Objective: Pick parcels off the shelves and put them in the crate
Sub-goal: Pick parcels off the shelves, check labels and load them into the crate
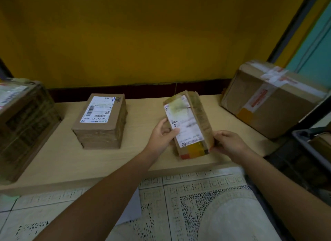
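A small brown cardboard parcel (189, 122) with a white label and yellow tape is tilted up just above the pale wooden shelf (139, 151). My left hand (162, 135) grips its left side, thumb on the label. My right hand (227, 144) holds its lower right corner. A second small parcel (102, 122) with a barcode label lies flat on the shelf to the left. A big taped box (268, 99) stands at the right. The dark crate (311, 144) shows at the right edge, with a brown parcel partly visible inside.
A dark printed carton (23, 122) sits on the shelf's left end. A yellow wall (143, 34) backs the shelf. Patterned floor tiles (188, 196) lie below the shelf's front edge, and my light trouser leg (238, 222) is at the bottom right.
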Demonstrator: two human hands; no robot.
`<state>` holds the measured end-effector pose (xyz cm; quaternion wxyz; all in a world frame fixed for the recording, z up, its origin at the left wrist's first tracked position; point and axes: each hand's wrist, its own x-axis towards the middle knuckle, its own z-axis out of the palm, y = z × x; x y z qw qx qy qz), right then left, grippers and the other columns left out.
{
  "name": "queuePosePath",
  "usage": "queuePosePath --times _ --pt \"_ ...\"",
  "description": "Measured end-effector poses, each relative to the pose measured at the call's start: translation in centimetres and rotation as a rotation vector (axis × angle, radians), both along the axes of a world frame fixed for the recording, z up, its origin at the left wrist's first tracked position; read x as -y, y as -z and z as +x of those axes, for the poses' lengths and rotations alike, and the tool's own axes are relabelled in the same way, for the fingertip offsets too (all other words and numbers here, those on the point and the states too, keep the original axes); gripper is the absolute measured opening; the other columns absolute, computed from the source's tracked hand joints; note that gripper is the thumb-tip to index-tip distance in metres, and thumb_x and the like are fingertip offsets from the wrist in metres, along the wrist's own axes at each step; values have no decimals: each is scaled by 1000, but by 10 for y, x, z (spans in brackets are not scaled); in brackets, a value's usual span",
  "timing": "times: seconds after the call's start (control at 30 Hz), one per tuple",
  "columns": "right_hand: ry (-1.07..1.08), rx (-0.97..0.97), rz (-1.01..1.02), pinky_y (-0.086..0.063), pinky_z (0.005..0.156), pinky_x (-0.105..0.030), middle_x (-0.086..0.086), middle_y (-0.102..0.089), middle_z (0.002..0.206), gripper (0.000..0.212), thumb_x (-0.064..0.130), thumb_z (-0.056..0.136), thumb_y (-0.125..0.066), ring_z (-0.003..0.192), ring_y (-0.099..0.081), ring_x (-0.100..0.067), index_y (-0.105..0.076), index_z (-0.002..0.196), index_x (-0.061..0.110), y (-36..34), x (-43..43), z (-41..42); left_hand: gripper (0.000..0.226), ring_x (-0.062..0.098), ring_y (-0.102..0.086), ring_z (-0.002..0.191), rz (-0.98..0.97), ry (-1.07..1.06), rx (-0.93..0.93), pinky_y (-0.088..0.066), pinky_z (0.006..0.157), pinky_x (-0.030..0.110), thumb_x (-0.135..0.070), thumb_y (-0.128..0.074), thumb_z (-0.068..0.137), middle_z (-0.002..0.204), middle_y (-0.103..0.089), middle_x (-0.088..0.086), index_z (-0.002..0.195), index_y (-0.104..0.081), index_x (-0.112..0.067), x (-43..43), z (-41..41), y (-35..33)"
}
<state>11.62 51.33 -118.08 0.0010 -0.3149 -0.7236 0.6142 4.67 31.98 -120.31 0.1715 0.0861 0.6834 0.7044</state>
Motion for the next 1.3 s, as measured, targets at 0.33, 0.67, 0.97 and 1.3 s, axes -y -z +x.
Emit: queuePosePath --times 0.33,0.67,0.97,1.3 --pt "-122 -105 -374 -50 76 -23 6 -71 105 33 45 96 -40 99 -63 -8 -63 113 29 -4 20 5 63 10 -56 98 -61 -29 -206 -52 70 12 -14 -62 87 110 -52 -3 141 -31 -21 -13 14 -17" --pt "-263 23 -172 -47 87 -40 -6 -63 98 33 34 98 -41 91 -59 -25 -55 124 18 10 55 -16 62 29 -6 142 -1145 130 -891 -12 113 46 -50 -41 91 158 -9 -4 145 -18 -33 0 8 10" --pt "-366 118 -24 -43 81 -27 -7 -59 121 47 37 96 -44 95 -57 -16 -39 141 24 18 48 -8 48 33 -37 128 -1191 -118 -682 -32 102 49 -40 -29 98 143 -36 10 145 -19 -35 53 -29 0" --pt "-334 -257 -98 -44 81 -8 1 -47 139 46 23 97 -46 109 -48 -6 -36 142 23 11 99 -34 48 29 -36 126 -1045 -26 -812 -34 102 36 -25 -45 93 149 -25 9 140 -36 -29 51 -8 13"
